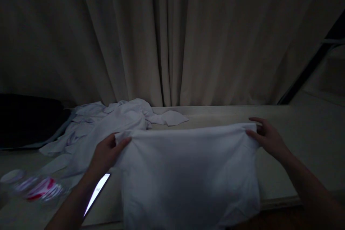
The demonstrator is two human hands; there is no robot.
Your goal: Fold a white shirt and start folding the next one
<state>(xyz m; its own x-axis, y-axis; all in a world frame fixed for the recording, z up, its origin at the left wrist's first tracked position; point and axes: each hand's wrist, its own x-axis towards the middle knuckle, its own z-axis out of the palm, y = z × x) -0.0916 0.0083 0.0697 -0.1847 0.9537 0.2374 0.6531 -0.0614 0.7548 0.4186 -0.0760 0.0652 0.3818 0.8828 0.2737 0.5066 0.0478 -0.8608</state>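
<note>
A white cloth [188, 172], perhaps a garment, hangs stretched between my two hands, its upper edge nearly level. My left hand [109, 149] pinches its upper left corner, thumb on the near side. At the upper right corner my right hand [265, 136] grips the fabric between thumb and fingers. The lower part of the cloth drops past the front edge of the pale surface and out of view at the bottom. Behind my left hand lies a crumpled heap of white fabric [115, 118].
A lit phone [97, 192] lies beside my left forearm. Left of it is a clear plastic bottle [40, 188] with a red label, on its side. A dark folded item [29, 120] sits at the far left. Beige curtains [134, 36] hang along the back of the pale surface [304, 143].
</note>
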